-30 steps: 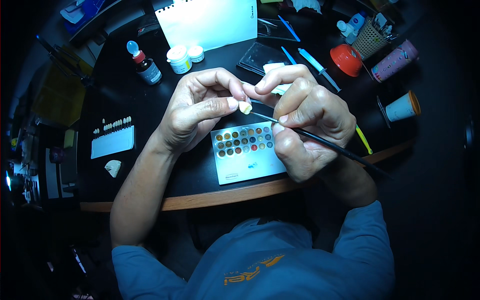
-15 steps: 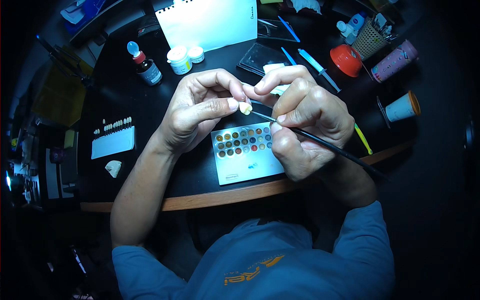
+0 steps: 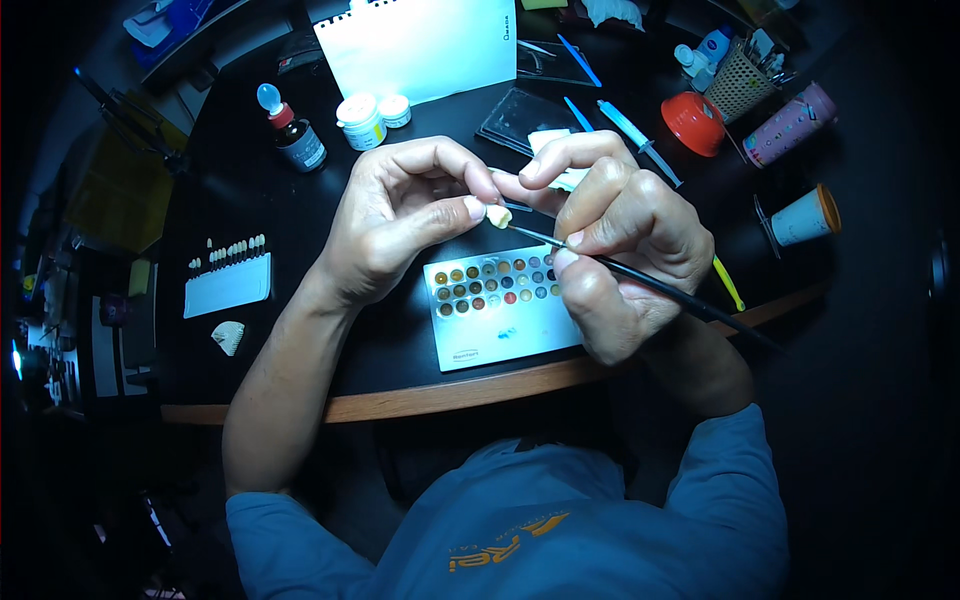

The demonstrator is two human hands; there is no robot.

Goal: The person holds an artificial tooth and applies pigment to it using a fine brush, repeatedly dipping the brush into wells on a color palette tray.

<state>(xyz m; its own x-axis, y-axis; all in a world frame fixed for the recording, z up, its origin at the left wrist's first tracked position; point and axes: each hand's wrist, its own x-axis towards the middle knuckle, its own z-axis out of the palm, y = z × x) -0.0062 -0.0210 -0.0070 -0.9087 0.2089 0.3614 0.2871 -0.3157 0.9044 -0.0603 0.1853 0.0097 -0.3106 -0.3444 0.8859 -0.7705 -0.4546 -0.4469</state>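
Item, centre of frame above the colour palette (image 3: pixel 503 305): small cream tooth piece (image 3: pixel 498 215) pinched in left hand (image 3: pixel 400 230) fingertips, right hand (image 3: pixel 625 250) closed pen-style on a thin black brush (image 3: pixel 640 282); best worked with hands braced together, tip touching lightly.

We look straight down from a head-worn fisheye camera, close above the dark table (image 3: pixel 300 200). Our forearms enter from the lower edge; the left hand (image 3: pixel 400 225) and right hand (image 3: pixel 625 240) sit mid-frame. Straight edges bend toward the dark rim.
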